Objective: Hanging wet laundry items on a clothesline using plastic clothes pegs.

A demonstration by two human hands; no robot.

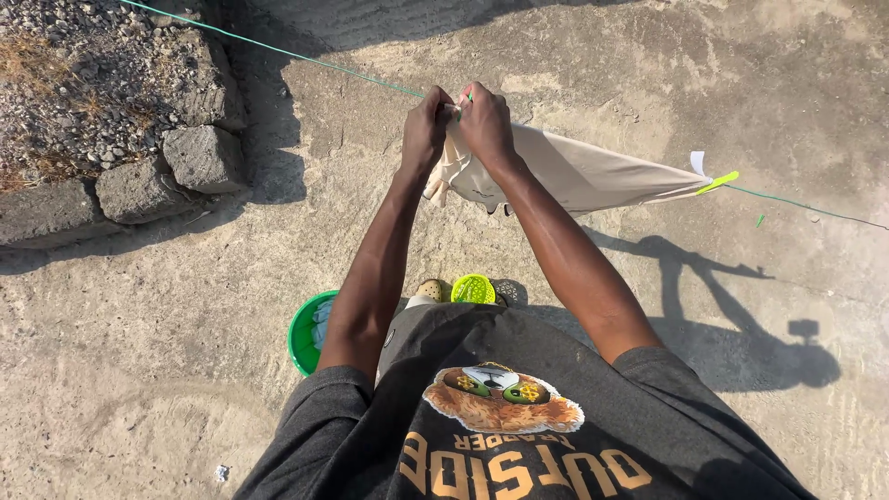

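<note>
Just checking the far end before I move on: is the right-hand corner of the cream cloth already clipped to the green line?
Yes, a yellow-green peg pins the cream cloth to the green line there.

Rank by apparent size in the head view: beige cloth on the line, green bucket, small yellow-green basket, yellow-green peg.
1. beige cloth, largest by far.
2. green bucket, though the person's arm hides part of it.
3. small yellow-green basket.
4. yellow-green peg, smallest.
The cloth hangs nearer the camera than the ground items, which inflates it.

At your feet a green bucket (304,335), a small lime basket (473,290) beside it, grey stones (167,162) edging a gravel bed (83,74) to your left, your shadow (741,324) on the concrete ground (139,370).
</note>
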